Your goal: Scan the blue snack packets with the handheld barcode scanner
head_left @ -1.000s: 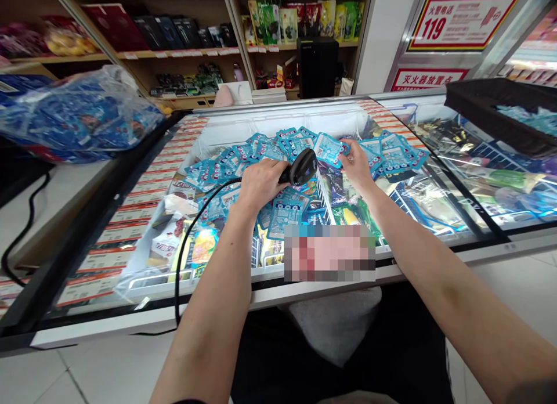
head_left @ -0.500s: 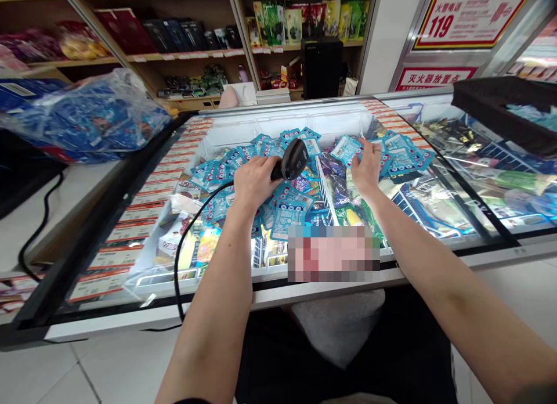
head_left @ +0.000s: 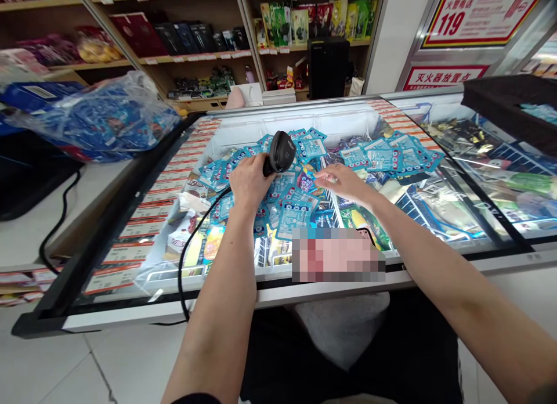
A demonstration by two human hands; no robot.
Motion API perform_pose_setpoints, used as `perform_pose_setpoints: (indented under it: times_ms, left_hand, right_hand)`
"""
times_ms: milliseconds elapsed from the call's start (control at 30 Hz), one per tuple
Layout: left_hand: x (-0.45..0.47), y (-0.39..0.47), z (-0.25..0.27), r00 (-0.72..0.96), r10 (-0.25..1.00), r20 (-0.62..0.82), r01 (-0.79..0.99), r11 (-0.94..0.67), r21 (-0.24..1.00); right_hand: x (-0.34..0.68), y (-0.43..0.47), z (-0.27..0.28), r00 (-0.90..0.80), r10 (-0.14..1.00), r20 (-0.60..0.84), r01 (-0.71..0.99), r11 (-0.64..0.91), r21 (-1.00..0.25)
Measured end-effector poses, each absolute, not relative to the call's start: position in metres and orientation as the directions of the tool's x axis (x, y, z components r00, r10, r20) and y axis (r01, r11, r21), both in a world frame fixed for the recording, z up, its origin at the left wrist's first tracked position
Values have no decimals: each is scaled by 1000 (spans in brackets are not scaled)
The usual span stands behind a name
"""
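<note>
Nearer packets (head_left: 296, 219): blue, heaped across the chest freezer (head_left: 130, 315), over by the left.
Left hand (head_left: 247, 182): fingers wrapped round a black handheld scanner (head_left: 282, 152).
Right hand (head_left: 344, 182): fingers loosely parted, nothing in them that I can see.
Farther packets (head_left: 411, 158): fanned out on the right.
Shelves (head_left: 195, 58): stocked, beyond the freezer.
</note>
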State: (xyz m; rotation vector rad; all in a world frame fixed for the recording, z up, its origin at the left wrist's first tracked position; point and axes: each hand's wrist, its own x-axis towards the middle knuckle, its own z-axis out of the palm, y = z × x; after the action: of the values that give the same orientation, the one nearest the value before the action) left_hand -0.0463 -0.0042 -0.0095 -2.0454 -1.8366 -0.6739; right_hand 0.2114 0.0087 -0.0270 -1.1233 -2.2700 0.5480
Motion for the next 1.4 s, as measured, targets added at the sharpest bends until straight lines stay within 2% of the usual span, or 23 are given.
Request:
perform_pose_setpoints:
  times_ms: [100,300,433,533,633,767,933,1167,1300,1400]
  left_hand:
    - [-46,-4,-11,77,842,534,988,-138,74]
    - [-46,-5,-12,82,848,524,990,-131,57]
    - [-47,-4,-12,78,858,507,990,-128,64]
    - [-47,-4,-12,76,859,506,990,-127,67]
    - [-46,-4,-12,73,851,520,990,-123,62]
    - [-46,-4,-12,90,845,527,991,-130,39]
    - [-46,-4,-13,105,843,528,992,-129,9]
    - [-46,-4,-13,114,839,531,991,-133,-2]
    - [-46,-5,-11,132,842,522,988,-156,2]
    - [-45,-7,-9,156,847,508,984,-181,0]
  right_hand:
    - [194,-3,-20,-613,769,181,571,590,-571]
    - [176,-9,-25,-629,769,113,662,606,-441]
    - [177,-6,-25,-589,804,85,677,548,-491]
    - [184,0,-26,-490,863,119,679,464,-569]
    - [196,11,-32,-276,942,191,696,333,-636]
    - [210,22,-39,-83,952,295,707,265,-656]
    - [214,20,-36,-53,964,262,588,242,-771]
    - [213,23,-38,-18,957,289,556,250,-793]
    - [220,35,-51,67,967,246,387,202,-900]
    - [228,44,-58,102,961,259,256,226,-940]
